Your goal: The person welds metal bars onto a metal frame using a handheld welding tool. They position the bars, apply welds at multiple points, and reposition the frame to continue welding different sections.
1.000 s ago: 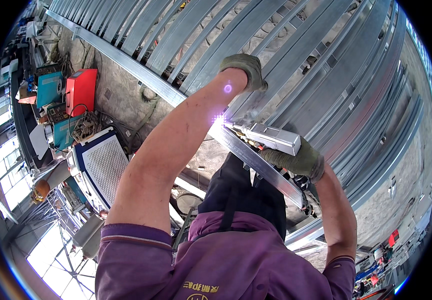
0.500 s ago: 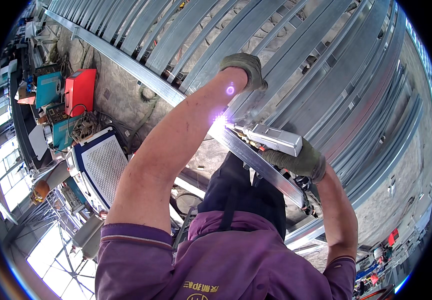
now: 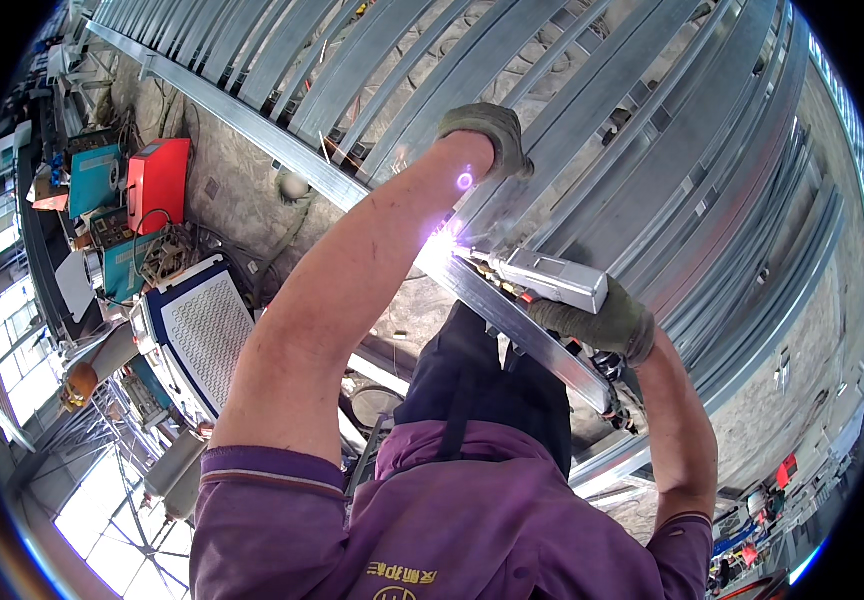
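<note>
My right hand (image 3: pixel 597 325), in a green-grey work glove, is closed round the grip of a silver, boxy welding gun (image 3: pixel 557 280). The gun's nozzle points left at a bright white-violet glare where a galvanized rail (image 3: pixel 527 330) meets the end of a flat metal bar (image 3: pixel 492 205). Glare hides the joint itself. Farther up that bar, my left hand (image 3: pixel 487 135), gloved alike, bends over it with curled fingers; the fingertips are partly hidden. My bare left forearm reaches just past the bright spot.
Parallel galvanized bars (image 3: pixel 422 110) form a wide frame ahead, bounded by a long rail (image 3: pixel 242 125). Loose metal lengths (image 3: pixel 792 270) lie at right. At left stand a red machine (image 3: pixel 159 185), a teal one (image 3: pixel 95 182) and a white-and-blue perforated unit (image 3: pixel 202 335), with cables on the floor.
The welding gun and my right hand have shifted very slightly right, and the glare at the joint has grown larger. My left hand stays almost where it was.
</note>
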Action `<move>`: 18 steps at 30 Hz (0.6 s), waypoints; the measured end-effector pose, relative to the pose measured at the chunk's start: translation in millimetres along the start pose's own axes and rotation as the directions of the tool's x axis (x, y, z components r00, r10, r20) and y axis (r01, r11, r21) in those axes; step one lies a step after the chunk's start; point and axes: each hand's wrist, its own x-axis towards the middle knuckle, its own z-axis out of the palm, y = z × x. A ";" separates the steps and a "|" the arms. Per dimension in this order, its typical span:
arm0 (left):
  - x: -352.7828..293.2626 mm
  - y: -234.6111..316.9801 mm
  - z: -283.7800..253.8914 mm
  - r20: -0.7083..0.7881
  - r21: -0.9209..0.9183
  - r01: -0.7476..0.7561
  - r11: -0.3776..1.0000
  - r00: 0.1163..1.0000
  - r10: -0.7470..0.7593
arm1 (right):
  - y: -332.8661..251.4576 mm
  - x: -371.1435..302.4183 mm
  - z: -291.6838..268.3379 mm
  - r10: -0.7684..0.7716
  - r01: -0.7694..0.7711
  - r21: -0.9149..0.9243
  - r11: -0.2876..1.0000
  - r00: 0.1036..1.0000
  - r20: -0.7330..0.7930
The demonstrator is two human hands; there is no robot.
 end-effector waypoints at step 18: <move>-21.6 -18.4 18.0 -0.160 -0.208 0.040 0.977 0.984 -0.074 | 15.3 -3.9 0.1 -0.114 0.113 -0.032 0.993 0.993 -0.021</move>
